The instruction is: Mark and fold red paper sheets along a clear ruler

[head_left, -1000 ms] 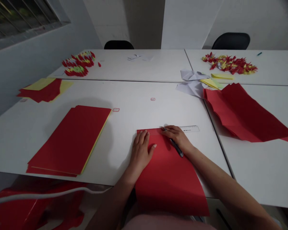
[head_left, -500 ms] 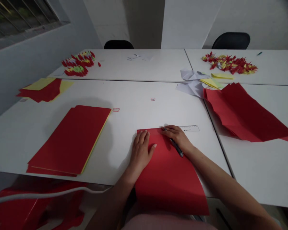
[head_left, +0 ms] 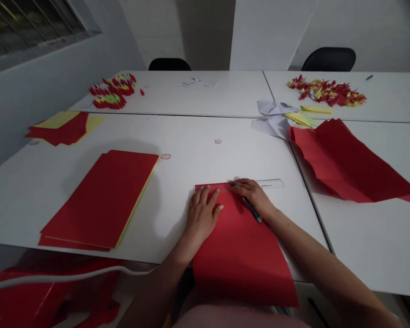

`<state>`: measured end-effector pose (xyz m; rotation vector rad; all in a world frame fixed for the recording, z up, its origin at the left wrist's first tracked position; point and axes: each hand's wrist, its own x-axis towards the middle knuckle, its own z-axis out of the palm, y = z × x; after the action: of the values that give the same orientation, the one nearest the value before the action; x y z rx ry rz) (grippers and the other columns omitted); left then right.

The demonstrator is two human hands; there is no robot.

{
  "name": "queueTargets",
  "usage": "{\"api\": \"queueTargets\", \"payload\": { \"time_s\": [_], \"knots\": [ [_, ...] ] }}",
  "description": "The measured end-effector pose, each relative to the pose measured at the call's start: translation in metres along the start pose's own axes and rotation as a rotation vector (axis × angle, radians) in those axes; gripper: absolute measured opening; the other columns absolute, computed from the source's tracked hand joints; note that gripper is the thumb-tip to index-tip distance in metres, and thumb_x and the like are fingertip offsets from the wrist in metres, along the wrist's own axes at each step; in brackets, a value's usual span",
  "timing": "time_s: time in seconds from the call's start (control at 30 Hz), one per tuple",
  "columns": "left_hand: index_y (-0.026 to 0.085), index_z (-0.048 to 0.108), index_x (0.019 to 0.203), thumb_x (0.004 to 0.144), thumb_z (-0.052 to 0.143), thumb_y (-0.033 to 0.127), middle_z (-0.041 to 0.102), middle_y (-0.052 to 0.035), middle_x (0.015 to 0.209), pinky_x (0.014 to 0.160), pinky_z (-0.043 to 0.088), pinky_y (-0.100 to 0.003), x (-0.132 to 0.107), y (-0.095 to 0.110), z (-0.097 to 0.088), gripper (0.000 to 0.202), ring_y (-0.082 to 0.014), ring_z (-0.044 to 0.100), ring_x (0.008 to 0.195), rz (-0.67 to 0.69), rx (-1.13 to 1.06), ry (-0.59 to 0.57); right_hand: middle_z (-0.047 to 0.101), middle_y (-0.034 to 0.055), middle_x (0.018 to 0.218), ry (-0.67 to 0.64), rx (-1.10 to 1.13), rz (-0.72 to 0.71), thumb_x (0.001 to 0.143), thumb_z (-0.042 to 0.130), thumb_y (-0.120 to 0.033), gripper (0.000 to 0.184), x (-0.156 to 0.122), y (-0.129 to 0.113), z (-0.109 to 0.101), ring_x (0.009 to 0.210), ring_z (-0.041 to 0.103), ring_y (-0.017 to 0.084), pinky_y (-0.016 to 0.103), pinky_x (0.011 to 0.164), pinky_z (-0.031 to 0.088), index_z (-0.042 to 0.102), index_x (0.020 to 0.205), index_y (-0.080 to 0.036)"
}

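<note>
A red paper sheet (head_left: 241,246) lies in front of me and hangs over the table's near edge. A clear ruler (head_left: 271,183) lies across its far edge. My left hand (head_left: 202,213) rests flat on the sheet's upper left part, fingers stretched out and touching the ruler's left end. My right hand (head_left: 253,195) is closed on a dark pen (head_left: 251,209), its tip against the ruler near the sheet's top edge.
A stack of red and yellow sheets (head_left: 104,198) lies to the left, another small pile (head_left: 63,127) farther back left. Loose red sheets (head_left: 345,159) and white and yellow papers (head_left: 276,118) lie at right. Folded paper pieces (head_left: 112,90) (head_left: 326,90) sit on the far tables. A white cable (head_left: 54,278) runs below.
My left hand's fingers have shifted slightly to the right along the ruler. The right hand and pen are nearly still.
</note>
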<state>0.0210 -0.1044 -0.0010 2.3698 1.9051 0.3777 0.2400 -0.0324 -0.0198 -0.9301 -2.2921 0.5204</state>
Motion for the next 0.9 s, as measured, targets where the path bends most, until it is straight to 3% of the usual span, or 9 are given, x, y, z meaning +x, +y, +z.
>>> {"api": "queueTargets", "payload": {
  "time_s": [0.17, 0.33, 0.57, 0.7, 0.9],
  "knots": [
    [0.022, 0.053, 0.142, 0.096, 0.054, 0.035, 0.049, -0.0129, 0.148, 0.112, 0.038, -0.051, 0.0, 0.0, 0.001, 0.047, -0.0333, 0.042, 0.137, 0.0, -0.006, 0.006, 0.072, 0.0076, 0.112, 0.139, 0.152, 0.173, 0.099, 0.049, -0.038, 0.03, 0.012, -0.011, -0.016, 0.104, 0.066, 0.024, 0.041, 0.092, 0.052, 0.069, 0.117, -0.027],
    [0.021, 0.053, 0.142, 0.096, 0.053, 0.035, 0.048, -0.0133, 0.148, 0.112, 0.037, -0.052, 0.001, 0.001, 0.0, 0.048, -0.0338, 0.04, 0.139, -0.001, -0.01, 0.0, 0.071, 0.0045, 0.081, 0.161, 0.382, 0.363, 0.092, 0.057, -0.049, 0.031, 0.049, -0.014, -0.017, 0.074, 0.064, 0.019, 0.032, 0.069, 0.049, 0.069, 0.088, -0.021],
    [0.021, 0.053, 0.141, 0.096, 0.054, 0.035, 0.048, -0.0129, 0.148, 0.113, 0.036, -0.052, 0.0, 0.001, 0.001, 0.048, -0.0333, 0.041, 0.137, 0.001, -0.017, 0.009, 0.054, -0.0046, 0.057, 0.051, 0.494, 0.377, 0.078, 0.068, -0.04, 0.027, 0.09, -0.005, 0.015, 0.054, 0.046, 0.011, 0.026, 0.054, 0.035, 0.052, 0.066, -0.021],
    [0.021, 0.054, 0.141, 0.096, 0.054, 0.035, 0.049, -0.0129, 0.147, 0.112, 0.037, -0.052, 0.0, 0.0, 0.001, 0.047, -0.0338, 0.042, 0.136, -0.006, -0.027, 0.009, 0.048, -0.0057, 0.052, 0.073, 0.507, 0.38, 0.077, 0.062, -0.033, 0.028, 0.094, -0.004, 0.023, 0.052, 0.042, 0.011, 0.025, 0.053, 0.032, 0.043, 0.059, -0.022],
    [0.021, 0.053, 0.141, 0.096, 0.054, 0.035, 0.049, -0.0125, 0.147, 0.113, 0.037, -0.052, 0.001, 0.001, 0.0, 0.047, -0.0338, 0.041, 0.137, -0.004, -0.023, 0.002, 0.046, -0.0053, 0.051, 0.082, 0.512, 0.382, 0.075, 0.057, -0.031, 0.025, 0.092, -0.005, 0.027, 0.051, 0.041, 0.011, 0.026, 0.053, 0.033, 0.041, 0.058, -0.023]
  ]
}}
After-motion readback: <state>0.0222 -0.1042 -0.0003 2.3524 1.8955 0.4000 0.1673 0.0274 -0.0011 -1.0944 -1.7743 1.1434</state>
